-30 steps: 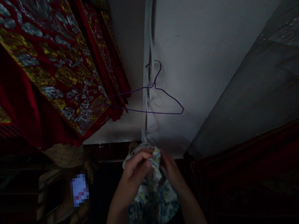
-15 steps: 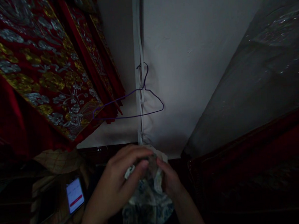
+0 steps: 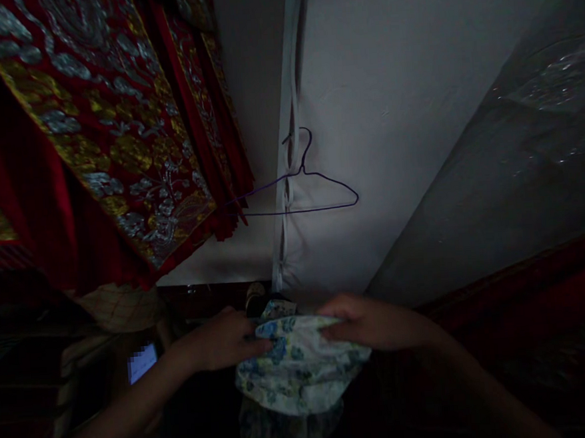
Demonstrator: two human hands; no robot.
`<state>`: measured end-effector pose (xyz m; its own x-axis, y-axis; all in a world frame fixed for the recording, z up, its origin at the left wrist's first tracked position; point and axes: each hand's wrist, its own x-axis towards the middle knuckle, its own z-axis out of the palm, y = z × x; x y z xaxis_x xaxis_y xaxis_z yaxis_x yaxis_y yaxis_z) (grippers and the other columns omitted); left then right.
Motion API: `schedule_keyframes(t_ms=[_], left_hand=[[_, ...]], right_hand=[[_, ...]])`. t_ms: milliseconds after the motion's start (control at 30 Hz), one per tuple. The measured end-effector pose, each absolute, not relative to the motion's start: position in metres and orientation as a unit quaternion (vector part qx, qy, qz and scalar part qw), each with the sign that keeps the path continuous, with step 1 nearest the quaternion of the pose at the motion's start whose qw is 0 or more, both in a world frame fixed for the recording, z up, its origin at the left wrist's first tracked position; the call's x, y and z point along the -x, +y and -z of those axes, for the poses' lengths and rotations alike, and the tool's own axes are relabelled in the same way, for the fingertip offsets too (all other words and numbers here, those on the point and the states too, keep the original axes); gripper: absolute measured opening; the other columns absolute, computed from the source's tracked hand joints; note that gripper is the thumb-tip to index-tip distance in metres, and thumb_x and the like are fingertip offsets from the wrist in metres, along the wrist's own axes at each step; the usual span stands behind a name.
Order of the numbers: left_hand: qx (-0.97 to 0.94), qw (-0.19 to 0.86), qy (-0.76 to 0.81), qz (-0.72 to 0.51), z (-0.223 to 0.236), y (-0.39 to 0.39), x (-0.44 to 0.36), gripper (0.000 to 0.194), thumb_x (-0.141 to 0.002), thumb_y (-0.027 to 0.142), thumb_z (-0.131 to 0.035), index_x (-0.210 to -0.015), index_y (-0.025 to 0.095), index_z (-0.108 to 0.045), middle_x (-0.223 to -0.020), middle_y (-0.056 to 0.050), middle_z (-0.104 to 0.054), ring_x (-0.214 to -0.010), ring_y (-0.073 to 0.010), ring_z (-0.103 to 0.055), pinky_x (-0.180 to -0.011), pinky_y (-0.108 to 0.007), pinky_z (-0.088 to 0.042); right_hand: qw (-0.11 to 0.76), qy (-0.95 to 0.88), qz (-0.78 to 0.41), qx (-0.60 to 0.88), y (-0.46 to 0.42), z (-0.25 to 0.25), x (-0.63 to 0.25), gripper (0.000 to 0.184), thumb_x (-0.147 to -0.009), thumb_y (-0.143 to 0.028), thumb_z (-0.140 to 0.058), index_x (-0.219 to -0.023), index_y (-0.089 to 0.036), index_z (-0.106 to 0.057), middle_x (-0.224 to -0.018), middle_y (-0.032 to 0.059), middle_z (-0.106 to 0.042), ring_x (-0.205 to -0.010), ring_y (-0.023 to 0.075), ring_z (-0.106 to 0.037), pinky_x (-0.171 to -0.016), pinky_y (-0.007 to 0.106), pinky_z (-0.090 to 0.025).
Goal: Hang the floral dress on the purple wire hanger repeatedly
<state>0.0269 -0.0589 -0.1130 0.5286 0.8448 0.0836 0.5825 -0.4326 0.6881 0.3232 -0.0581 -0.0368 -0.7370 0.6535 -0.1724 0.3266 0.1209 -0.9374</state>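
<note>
A white cloth with blue and yellow flowers [image 3: 298,360] is stretched between my two hands at the bottom middle of the view. My left hand [image 3: 222,339] pinches its left edge with closed fingers. My right hand [image 3: 370,322] grips its right edge. The rest of the cloth hangs down below them into the dark. Above the hands a thin purple wire hanger [image 3: 301,192] hangs empty on a white strap [image 3: 287,146] against the pale wall.
Red garments with gold and silver embroidery [image 3: 95,126] hang at the upper left. A clear plastic cover [image 3: 518,156] slopes down the right side over dark red fabric. A lit phone screen [image 3: 142,361] lies at the lower left on checked cloth.
My hands were bunched together around the crumpled cloth; they have moved apart sideways and the cloth is now spread out between them. The hanger has swung a little.
</note>
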Motion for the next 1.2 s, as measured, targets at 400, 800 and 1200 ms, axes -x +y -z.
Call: schedule_keyframes(t_ms=[400, 800, 1200], left_hand=[[-0.806, 0.051, 0.588, -0.046, 0.074, -0.029, 0.004, 0.041, -0.097, 0.046, -0.048, -0.107, 0.017, -0.076, -0.102, -0.018, -0.075, -0.101, -0.0343, -0.068, -0.090, -0.042, -0.047], [-0.735, -0.010, 0.672, -0.095, 0.014, -0.015, -0.020, 0.052, -0.101, 0.035, -0.030, -0.148, 0.017, -0.044, -0.108, -0.017, -0.076, -0.099, -0.0335, -0.074, -0.085, -0.043, -0.054], [-0.821, -0.053, 0.484, -0.298, -0.013, 0.049, -0.062, 0.058, -0.088, 0.017, -0.043, -0.146, 0.014, -0.047, -0.135, -0.016, -0.066, -0.119, -0.0313, -0.066, -0.100, -0.043, -0.051]], right_hand=[[0.552, -0.625, -0.315, 0.452, 0.089, 0.081, -0.281, 0.032, -0.085, -0.047, -0.055, -0.087, -0.019, -0.071, -0.074, -0.0005, -0.066, -0.071, 0.0163, -0.058, -0.066, 0.025, -0.045], [0.463, -0.668, -0.227, 0.537, 0.049, 0.058, -0.371, 0.045, -0.079, -0.059, -0.066, -0.060, -0.018, -0.062, -0.055, -0.0014, -0.048, -0.057, 0.0142, -0.044, -0.053, 0.026, -0.032], [0.431, -0.759, -0.270, 0.407, 0.006, 0.060, -0.337, 0.022, -0.075, -0.020, -0.055, -0.093, -0.021, -0.068, -0.085, 0.0010, -0.069, -0.081, 0.0193, -0.064, -0.070, 0.027, -0.047]])
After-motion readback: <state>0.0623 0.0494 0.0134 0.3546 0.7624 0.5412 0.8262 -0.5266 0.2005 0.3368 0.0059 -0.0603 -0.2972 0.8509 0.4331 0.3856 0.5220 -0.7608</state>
